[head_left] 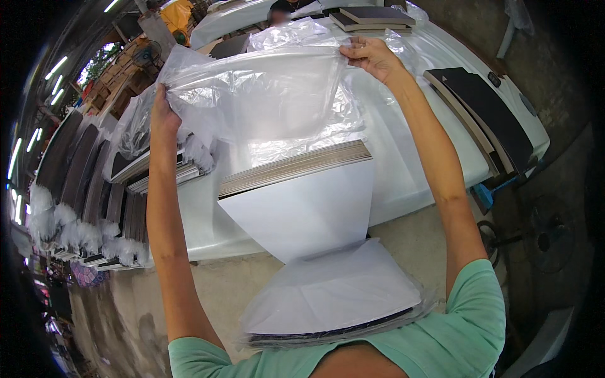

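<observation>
Stretched wide between my raised hands is a clear plastic bag (277,82), its upper edge taut above the far side of the table. My left hand (165,114) is closed on one corner, and my right hand (373,58) pinches the other. Below the bag, a thick stack of flat boards (309,205) with a white top face lies near the table's front edge, its layered edges facing away from me. Close to my body is another stack wrapped in clear plastic (334,293), white on top with a dark layer beneath.
The long table (403,170) has a glossy pale cover. Dark panels (482,113) lie at its right end, more boards (372,17) at the back. Several plastic-wrapped stacks (88,170) line the left. A person (282,12) is across the table; a fan (548,233) stands at right.
</observation>
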Demonstrator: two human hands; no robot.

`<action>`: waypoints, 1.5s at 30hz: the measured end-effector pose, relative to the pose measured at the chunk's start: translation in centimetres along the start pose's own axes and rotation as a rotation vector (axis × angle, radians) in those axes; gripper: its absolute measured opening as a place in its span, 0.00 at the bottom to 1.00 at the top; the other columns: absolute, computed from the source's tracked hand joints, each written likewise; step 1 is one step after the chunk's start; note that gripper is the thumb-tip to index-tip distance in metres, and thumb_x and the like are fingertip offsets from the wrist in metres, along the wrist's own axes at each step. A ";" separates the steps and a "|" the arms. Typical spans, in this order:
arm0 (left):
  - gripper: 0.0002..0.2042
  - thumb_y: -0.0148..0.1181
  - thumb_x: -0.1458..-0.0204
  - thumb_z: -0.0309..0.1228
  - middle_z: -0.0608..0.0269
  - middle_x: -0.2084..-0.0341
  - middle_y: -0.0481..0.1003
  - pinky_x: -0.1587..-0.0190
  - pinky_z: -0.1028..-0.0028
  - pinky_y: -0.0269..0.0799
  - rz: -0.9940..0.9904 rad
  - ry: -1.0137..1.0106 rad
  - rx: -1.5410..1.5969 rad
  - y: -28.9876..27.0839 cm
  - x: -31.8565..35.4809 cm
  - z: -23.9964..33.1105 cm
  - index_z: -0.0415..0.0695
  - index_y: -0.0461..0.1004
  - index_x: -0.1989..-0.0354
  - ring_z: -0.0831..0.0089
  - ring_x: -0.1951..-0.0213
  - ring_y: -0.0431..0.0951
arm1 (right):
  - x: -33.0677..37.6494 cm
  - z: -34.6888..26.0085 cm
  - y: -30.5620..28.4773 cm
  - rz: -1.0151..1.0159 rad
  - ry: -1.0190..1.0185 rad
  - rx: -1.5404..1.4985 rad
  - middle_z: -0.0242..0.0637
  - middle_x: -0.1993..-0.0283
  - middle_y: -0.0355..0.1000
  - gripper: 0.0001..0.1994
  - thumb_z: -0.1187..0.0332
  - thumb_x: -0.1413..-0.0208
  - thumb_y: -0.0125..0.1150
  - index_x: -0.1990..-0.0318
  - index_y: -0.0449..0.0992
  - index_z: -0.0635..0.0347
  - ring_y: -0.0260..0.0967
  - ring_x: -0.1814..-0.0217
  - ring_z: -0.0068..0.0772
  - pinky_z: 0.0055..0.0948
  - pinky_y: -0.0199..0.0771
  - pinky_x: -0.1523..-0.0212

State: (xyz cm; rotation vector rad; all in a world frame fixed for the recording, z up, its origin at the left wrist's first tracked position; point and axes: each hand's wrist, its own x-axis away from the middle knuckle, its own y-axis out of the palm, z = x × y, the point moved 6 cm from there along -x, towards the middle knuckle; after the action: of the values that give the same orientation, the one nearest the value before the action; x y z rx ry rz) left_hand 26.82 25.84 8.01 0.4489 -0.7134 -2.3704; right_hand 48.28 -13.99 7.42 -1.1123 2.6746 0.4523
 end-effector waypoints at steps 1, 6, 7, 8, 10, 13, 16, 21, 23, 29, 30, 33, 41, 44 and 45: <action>0.17 0.44 0.42 0.40 0.53 0.54 0.70 0.48 0.60 0.66 -0.022 -0.007 0.009 -0.2 0.0 0.0 0.39 0.66 0.54 0.60 0.53 0.71 | 0.0 -0.1 0.5 0.027 -0.020 0.014 0.36 0.64 0.72 0.17 0.75 0.57 0.66 0.59 0.69 0.68 0.71 0.63 0.27 0.24 0.72 0.59; 0.17 0.45 0.42 0.39 0.51 0.55 0.70 0.48 0.62 0.65 -0.041 -0.071 -0.025 0.6 0.3 -2.4 0.38 0.66 0.53 0.59 0.54 0.71 | 1.2 -1.4 1.8 0.068 -0.128 0.091 0.37 0.66 0.71 0.20 0.73 0.58 0.67 0.59 0.67 0.72 0.70 0.65 0.25 0.23 0.72 0.61; 0.17 0.46 0.43 0.39 0.51 0.55 0.70 0.48 0.62 0.65 -0.061 -0.072 -0.039 0.8 0.5 -2.4 0.37 0.65 0.53 0.59 0.54 0.71 | 1.5 -1.9 2.3 0.053 -0.176 0.146 0.37 0.66 0.71 0.21 0.72 0.58 0.67 0.57 0.66 0.71 0.70 0.64 0.24 0.22 0.71 0.60; 0.19 0.47 0.44 0.39 0.50 0.54 0.69 0.47 0.63 0.64 -0.001 -0.043 -0.200 0.5 0.5 -2.1 0.36 0.65 0.52 0.58 0.52 0.70 | 1.8 -2.3 2.9 0.038 -0.225 0.199 0.36 0.66 0.71 0.22 0.72 0.58 0.68 0.56 0.66 0.71 0.70 0.64 0.24 0.21 0.70 0.59; 0.22 0.50 0.45 0.39 0.48 0.52 0.68 0.47 0.64 0.63 0.121 0.022 -0.522 0.0 0.6 -1.1 0.34 0.63 0.50 0.56 0.49 0.68 | 2.0 -2.9 4.1 0.088 -0.285 0.301 0.38 0.66 0.71 0.23 0.73 0.58 0.67 0.56 0.65 0.72 0.70 0.64 0.24 0.21 0.70 0.60; 0.29 0.55 0.49 0.41 0.43 0.47 0.64 0.45 0.65 0.59 0.138 0.837 -1.378 5.3 4.3 -0.8 0.31 0.59 0.45 0.54 0.44 0.63 | 2.5 -3.0 6.3 0.136 -0.275 0.266 0.43 0.67 0.71 0.24 0.74 0.60 0.68 0.57 0.63 0.74 0.71 0.66 0.27 0.22 0.72 0.64; 0.36 0.56 0.51 0.46 0.36 0.44 0.58 0.43 0.67 0.56 -0.307 0.490 -1.138 13.7 9.0 -6.7 0.30 0.54 0.42 0.53 0.40 0.57 | 3.1 -3.0 6.6 0.117 -0.372 0.200 0.44 0.68 0.70 0.25 0.75 0.62 0.69 0.58 0.63 0.76 0.71 0.67 0.29 0.23 0.73 0.66; 0.30 0.51 0.47 0.48 0.47 0.57 0.71 0.54 0.72 0.62 -0.484 0.148 -0.886 18.6 14.6 -11.0 0.31 0.62 0.47 0.64 0.56 0.69 | 3.9 -2.3 10.6 0.072 -0.305 0.240 0.40 0.69 0.69 0.25 0.76 0.59 0.66 0.55 0.61 0.76 0.70 0.63 0.28 0.23 0.71 0.62; 0.28 0.50 0.46 0.47 0.48 0.62 0.72 0.58 0.70 0.64 -0.475 0.183 -0.972 18.7 14.5 -10.7 0.29 0.66 0.51 0.64 0.61 0.71 | 3.9 -2.5 10.6 0.068 -0.310 0.233 0.40 0.70 0.69 0.25 0.75 0.59 0.67 0.55 0.61 0.77 0.71 0.65 0.28 0.22 0.71 0.63; 0.21 0.48 0.45 0.44 0.67 0.76 0.72 0.68 0.79 0.66 -0.317 0.178 -0.731 15.5 11.9 -9.5 0.34 0.74 0.60 0.77 0.73 0.69 | 4.5 -3.2 8.9 0.089 -0.416 0.209 0.42 0.71 0.71 0.23 0.74 0.58 0.66 0.57 0.63 0.76 0.72 0.67 0.28 0.22 0.71 0.65; 0.20 0.48 0.45 0.43 0.66 0.73 0.72 0.65 0.80 0.68 -0.304 0.082 -0.695 14.6 11.5 -9.5 0.36 0.73 0.58 0.77 0.71 0.69 | 4.7 -3.4 8.5 0.098 -0.419 0.234 0.42 0.71 0.71 0.20 0.73 0.57 0.65 0.58 0.65 0.75 0.72 0.67 0.28 0.22 0.71 0.64; 0.20 0.49 0.45 0.43 0.63 0.66 0.71 0.59 0.75 0.71 -0.258 -0.033 -0.616 11.9 9.8 -9.2 0.36 0.72 0.58 0.74 0.67 0.70 | 4.7 -3.6 8.0 0.052 -0.449 0.289 0.40 0.70 0.72 0.14 0.72 0.56 0.64 0.62 0.70 0.71 0.71 0.67 0.26 0.22 0.70 0.63; 0.15 0.39 0.41 0.35 0.51 0.58 0.66 0.51 0.54 0.71 0.115 -0.087 0.187 -4.1 -0.6 2.1 0.34 0.61 0.54 0.51 0.55 0.70 | 3.6 4.3 -4.6 0.147 -0.208 1.231 0.45 0.69 0.73 0.09 0.71 0.60 0.57 0.70 0.76 0.64 0.71 0.69 0.45 0.33 0.70 0.64; 0.16 0.40 0.41 0.37 0.51 0.62 0.68 0.55 0.57 0.74 0.403 0.180 0.075 -4.1 -1.2 3.3 0.34 0.63 0.58 0.54 0.57 0.72 | 7.6 7.9 -15.2 0.371 -0.185 1.498 0.48 0.70 0.73 0.08 0.71 0.62 0.56 0.72 0.77 0.64 0.70 0.67 0.51 0.38 0.70 0.64; 0.16 0.41 0.42 0.38 0.51 0.63 0.68 0.58 0.59 0.75 0.411 0.309 -0.045 -3.5 -1.0 3.4 0.35 0.64 0.59 0.53 0.58 0.72 | 8.7 8.3 -17.3 0.435 -0.126 1.543 0.48 0.70 0.73 0.08 0.72 0.62 0.57 0.72 0.77 0.64 0.71 0.66 0.52 0.39 0.70 0.64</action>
State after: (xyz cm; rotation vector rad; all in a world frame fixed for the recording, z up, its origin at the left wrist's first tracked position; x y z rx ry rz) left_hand 24.39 30.09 8.80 0.5727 -0.5462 -1.8769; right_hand 55.32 -28.26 -6.38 -0.0102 2.0753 -1.2372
